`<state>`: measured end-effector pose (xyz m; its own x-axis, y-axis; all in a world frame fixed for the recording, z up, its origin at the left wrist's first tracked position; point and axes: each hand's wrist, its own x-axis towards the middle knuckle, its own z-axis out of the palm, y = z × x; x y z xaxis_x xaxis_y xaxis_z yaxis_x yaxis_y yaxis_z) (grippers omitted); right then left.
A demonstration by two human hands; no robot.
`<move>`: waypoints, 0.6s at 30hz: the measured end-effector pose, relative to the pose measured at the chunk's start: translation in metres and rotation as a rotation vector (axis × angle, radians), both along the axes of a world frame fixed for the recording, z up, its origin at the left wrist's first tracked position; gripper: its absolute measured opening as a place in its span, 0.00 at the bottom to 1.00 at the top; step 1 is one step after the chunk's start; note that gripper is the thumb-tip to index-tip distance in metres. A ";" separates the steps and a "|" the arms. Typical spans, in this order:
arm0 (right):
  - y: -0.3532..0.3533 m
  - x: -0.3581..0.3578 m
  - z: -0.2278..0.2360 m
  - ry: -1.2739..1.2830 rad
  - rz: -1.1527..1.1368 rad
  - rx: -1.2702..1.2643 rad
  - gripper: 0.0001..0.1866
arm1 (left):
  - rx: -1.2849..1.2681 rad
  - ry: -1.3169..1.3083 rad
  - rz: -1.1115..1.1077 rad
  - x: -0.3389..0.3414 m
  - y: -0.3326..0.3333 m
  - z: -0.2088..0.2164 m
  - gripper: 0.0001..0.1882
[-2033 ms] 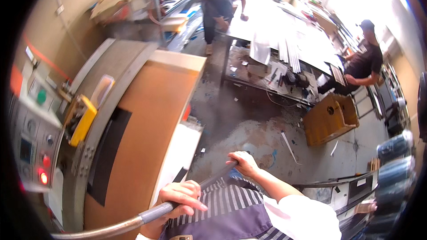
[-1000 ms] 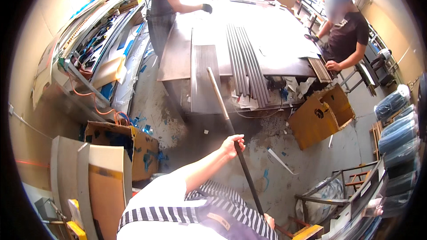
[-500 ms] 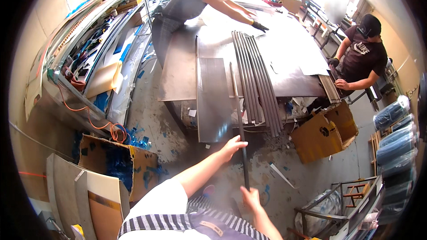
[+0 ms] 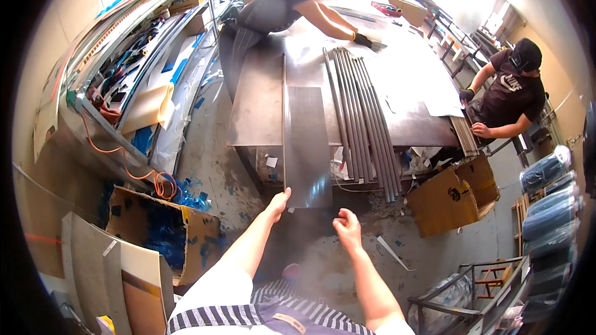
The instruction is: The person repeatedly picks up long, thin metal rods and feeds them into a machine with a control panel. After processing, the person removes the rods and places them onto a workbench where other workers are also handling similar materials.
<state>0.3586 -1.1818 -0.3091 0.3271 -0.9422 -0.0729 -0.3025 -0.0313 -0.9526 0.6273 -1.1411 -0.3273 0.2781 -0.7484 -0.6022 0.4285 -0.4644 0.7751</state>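
A wide, flat dark metal sheet (image 4: 307, 149) lies lengthwise over the near edge of the table, its near end sticking out. Along its left side runs a long thin metal strip (image 4: 285, 124). My left hand (image 4: 278, 206) is closed at the strip's near end, beside the sheet's near left corner. My right hand (image 4: 348, 229) hovers just beyond the sheet's near right corner, fingers curled, with nothing visible in it. Several long dark metal tubes (image 4: 363, 124) lie side by side to the right of the sheet, their near ends overhanging too.
A person (image 4: 267, 12) leans over the table (image 4: 254, 111) at far left, a gloved hand on its surface. Another person (image 4: 509, 87) works at right beside stacked strips (image 4: 463, 135). Cardboard boxes (image 4: 434, 211) stand on the floor. A sheet-filled rack (image 4: 115, 139) is at left.
The tube that both hands held has been let go and now lies beside the other tubes. My left hand moved left to the strip; my right hand rose forward, away from the tube.
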 end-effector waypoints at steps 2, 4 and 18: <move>0.019 0.017 0.033 0.099 0.121 0.040 0.25 | -0.023 0.005 -0.021 0.007 0.005 -0.033 0.34; 0.028 0.028 0.063 0.188 0.181 -0.104 0.26 | -0.100 -0.028 -0.006 -0.024 0.016 -0.029 0.28; 0.105 -0.055 0.141 0.601 0.336 -0.282 0.18 | -0.277 -1.032 -0.806 -0.086 0.062 0.068 0.12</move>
